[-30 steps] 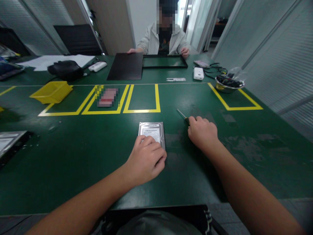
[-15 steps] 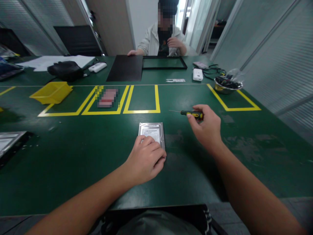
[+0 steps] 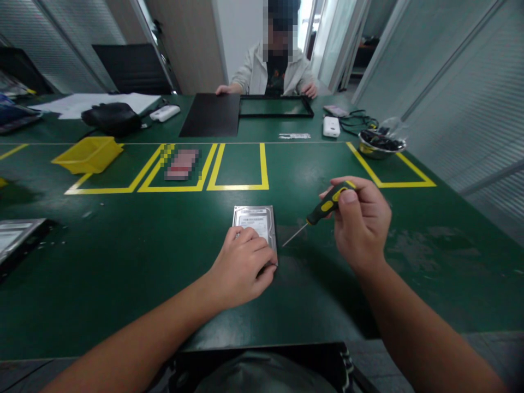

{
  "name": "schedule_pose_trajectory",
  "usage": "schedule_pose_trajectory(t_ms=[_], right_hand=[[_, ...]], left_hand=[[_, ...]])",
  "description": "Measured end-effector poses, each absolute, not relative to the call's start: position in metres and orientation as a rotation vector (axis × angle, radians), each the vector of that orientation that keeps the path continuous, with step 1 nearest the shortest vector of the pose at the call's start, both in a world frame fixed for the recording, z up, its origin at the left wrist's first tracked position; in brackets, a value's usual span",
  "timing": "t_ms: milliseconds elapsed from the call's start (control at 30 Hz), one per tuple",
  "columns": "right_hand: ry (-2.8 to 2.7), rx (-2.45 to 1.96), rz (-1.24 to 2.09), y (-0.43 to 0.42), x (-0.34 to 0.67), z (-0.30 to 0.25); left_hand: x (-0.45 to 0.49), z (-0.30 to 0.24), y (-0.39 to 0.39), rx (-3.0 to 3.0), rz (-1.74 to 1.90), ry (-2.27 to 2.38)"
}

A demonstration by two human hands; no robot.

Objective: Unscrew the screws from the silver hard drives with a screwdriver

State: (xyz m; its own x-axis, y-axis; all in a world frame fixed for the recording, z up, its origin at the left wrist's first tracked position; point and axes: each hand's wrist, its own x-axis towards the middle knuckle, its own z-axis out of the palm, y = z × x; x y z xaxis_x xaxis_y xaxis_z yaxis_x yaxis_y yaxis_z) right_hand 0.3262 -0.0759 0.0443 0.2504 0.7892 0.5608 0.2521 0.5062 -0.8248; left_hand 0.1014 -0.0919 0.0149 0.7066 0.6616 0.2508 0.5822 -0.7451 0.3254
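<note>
A silver hard drive (image 3: pixel 254 219) lies flat on the green table (image 3: pixel 123 262) in front of me. My left hand (image 3: pixel 243 266) rests on its near end, fingers curled over the drive and pressing it down. My right hand (image 3: pixel 362 224) is raised just right of the drive and is closed on a small black-and-yellow screwdriver (image 3: pixel 325 206). The screwdriver's thin metal tip points down and left, ending close to the drive's right edge.
Yellow tape outlines (image 3: pixel 237 166) mark boxes on the table beyond the drive. A yellow bin (image 3: pixel 88 154) sits at the left, a metal bowl (image 3: pixel 380 143) of dark parts at the right. Across the table a person (image 3: pixel 276 68) handles a black panel (image 3: pixel 210 114) and frame (image 3: pixel 275 106).
My right hand picked the screwdriver up from the table, lifted it and turned it so the tip now points down toward the drive. My left hand stayed on the drive.
</note>
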Motion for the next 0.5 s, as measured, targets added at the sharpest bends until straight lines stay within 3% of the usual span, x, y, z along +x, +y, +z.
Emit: schedule_pose_trajectory(t_ms=[500], right_hand=[[-1.640,-0.986,0.441,-0.090,0.317,0.034]], left_hand=[[0.104,0.015,-0.092,2.610,0.520,1.069]])
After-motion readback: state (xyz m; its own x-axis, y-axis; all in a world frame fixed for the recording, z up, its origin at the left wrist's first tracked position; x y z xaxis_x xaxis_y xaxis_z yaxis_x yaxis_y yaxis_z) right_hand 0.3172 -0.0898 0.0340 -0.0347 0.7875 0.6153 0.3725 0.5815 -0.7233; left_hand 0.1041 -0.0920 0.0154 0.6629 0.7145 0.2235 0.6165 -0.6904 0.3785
